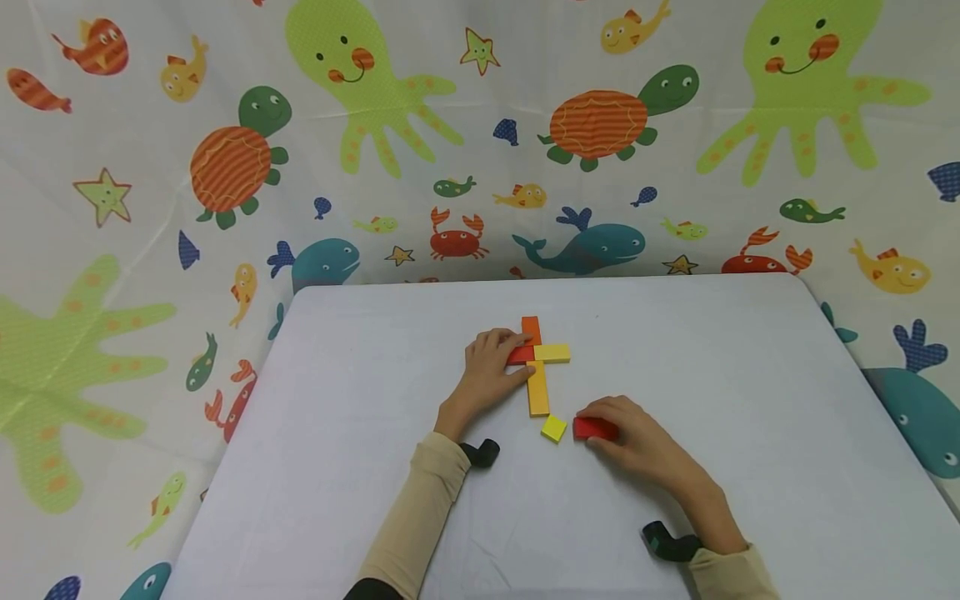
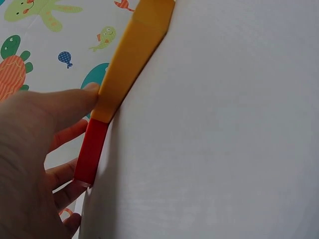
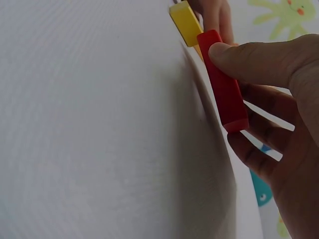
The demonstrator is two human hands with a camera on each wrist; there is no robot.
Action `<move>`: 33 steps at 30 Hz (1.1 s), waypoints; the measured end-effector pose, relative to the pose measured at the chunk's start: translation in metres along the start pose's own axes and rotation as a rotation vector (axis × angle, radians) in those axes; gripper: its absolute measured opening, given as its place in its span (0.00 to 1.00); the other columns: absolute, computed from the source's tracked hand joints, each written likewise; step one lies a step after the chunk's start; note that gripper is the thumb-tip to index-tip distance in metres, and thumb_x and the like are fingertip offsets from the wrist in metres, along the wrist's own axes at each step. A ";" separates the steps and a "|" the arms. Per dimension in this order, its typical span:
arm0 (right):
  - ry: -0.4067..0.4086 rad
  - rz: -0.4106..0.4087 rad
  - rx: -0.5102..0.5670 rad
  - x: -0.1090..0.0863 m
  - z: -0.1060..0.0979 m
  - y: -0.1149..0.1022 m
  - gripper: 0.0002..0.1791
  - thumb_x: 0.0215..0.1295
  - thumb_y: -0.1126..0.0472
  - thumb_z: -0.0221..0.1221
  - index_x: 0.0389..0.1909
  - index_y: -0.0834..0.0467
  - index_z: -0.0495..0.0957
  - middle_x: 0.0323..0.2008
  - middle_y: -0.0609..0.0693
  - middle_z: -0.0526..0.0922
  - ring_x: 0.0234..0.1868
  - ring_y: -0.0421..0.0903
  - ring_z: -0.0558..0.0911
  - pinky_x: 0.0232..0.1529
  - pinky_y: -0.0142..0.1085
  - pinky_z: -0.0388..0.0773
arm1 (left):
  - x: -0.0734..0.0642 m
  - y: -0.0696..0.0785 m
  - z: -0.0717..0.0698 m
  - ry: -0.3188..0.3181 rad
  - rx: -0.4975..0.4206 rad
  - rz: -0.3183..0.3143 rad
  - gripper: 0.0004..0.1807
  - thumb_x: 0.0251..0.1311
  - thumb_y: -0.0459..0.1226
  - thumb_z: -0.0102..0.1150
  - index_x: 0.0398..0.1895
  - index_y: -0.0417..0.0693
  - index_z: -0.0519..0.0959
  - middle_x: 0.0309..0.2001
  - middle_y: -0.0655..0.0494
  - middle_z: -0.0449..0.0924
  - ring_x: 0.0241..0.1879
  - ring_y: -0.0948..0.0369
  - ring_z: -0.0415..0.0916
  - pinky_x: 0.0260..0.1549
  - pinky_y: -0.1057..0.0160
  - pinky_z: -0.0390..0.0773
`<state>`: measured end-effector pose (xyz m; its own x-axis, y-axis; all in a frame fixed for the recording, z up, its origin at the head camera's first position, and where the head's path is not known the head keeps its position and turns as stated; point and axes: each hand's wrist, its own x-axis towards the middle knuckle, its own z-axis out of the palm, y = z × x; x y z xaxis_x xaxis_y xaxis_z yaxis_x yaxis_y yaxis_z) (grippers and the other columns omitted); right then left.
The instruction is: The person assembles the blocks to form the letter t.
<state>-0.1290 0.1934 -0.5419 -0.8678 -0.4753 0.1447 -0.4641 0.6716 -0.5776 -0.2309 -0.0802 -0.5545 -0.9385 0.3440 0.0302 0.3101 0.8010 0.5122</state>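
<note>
My left hand (image 1: 493,367) is at the laid-out blocks, its fingers around a short red block (image 1: 521,356). In the left wrist view its thumb lies against the yellow-orange block (image 2: 127,64), close to where that meets the red block (image 2: 90,154). An orange block (image 1: 531,329) stands above the red one, a yellow block (image 1: 552,353) to its right, and the yellow-orange block (image 1: 537,390) runs below. My right hand (image 1: 630,437) grips another red block (image 1: 596,428) between thumb and fingers. In the right wrist view this red block (image 3: 223,82) appears lengthwise, the thumb across its upper part.
A small yellow block (image 1: 554,428) lies turned at an angle between the yellow-orange block and the right hand. All the blocks are on a white-covered table (image 1: 330,433). Behind it hangs a curtain (image 1: 420,50) printed with sea animals. A black wrist device (image 1: 482,453) sits by the left sleeve.
</note>
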 end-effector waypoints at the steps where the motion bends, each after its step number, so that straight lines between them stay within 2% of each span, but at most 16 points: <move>1: -0.005 0.001 0.001 0.000 0.000 0.000 0.21 0.60 0.65 0.74 0.55 0.54 0.84 0.53 0.49 0.86 0.55 0.50 0.82 0.57 0.49 0.83 | 0.000 0.000 0.000 0.000 -0.001 0.000 0.33 0.71 0.56 0.59 0.77 0.64 0.68 0.72 0.49 0.66 0.73 0.49 0.57 0.75 0.39 0.55; 11: -0.046 -0.004 0.012 0.001 0.004 -0.001 0.21 0.60 0.64 0.74 0.55 0.54 0.85 0.53 0.49 0.86 0.55 0.49 0.82 0.57 0.47 0.84 | 0.000 -0.001 0.001 0.001 0.000 0.001 0.33 0.71 0.57 0.59 0.77 0.64 0.68 0.72 0.49 0.66 0.74 0.49 0.57 0.74 0.39 0.56; 33: -0.045 -0.047 -0.013 0.002 0.007 -0.001 0.21 0.59 0.66 0.74 0.54 0.54 0.85 0.53 0.50 0.86 0.55 0.51 0.81 0.57 0.52 0.81 | 0.001 -0.004 0.003 0.007 -0.004 0.003 0.33 0.71 0.57 0.59 0.77 0.64 0.68 0.72 0.50 0.66 0.73 0.49 0.57 0.74 0.39 0.56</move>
<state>-0.1294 0.1879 -0.5465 -0.8364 -0.5314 0.1345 -0.5064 0.6552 -0.5607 -0.2330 -0.0818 -0.5587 -0.9386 0.3429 0.0380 0.3123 0.7978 0.5158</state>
